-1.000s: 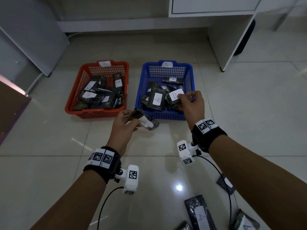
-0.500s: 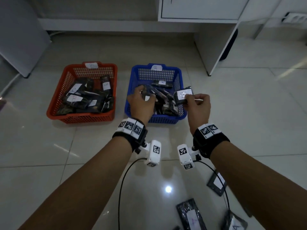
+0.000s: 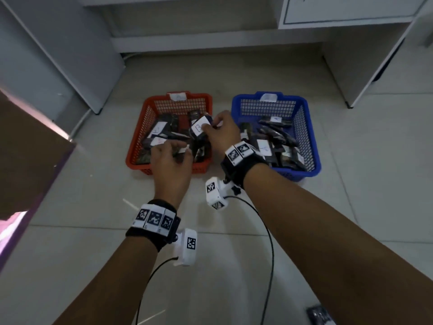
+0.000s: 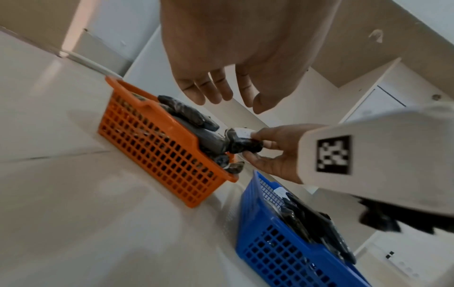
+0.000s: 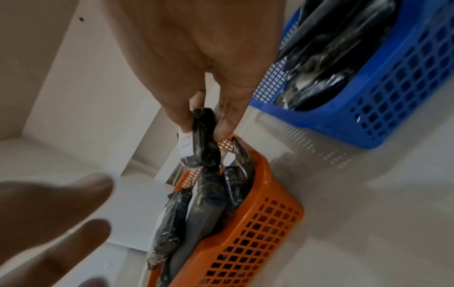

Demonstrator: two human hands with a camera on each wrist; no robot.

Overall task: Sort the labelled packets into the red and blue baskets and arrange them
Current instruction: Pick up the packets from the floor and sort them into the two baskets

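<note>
Office: tiled floor [image 3: 351,160], white desk [image 3: 346,34]

Floor [image 3: 351,184]: pale glossy tiles with thin grout lines. White desk [image 3: 351,17] at upper right, its side panel [image 3: 346,73] standing on the tiles. Grey panel [image 3: 58,48] leaning at upper left. Brown board [image 3: 25,156] at left edge.

Dark labelled packet [image 3: 199,128] pinched over red basket [image 3: 139,146]; blue basket [image 3: 311,146] beside

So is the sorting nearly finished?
Mostly, it seems. Both the red basket and blue basket hold many packets. The right hand pinches a B packet over the red basket; the left hand is empty. One packet on the floor remains.
</note>
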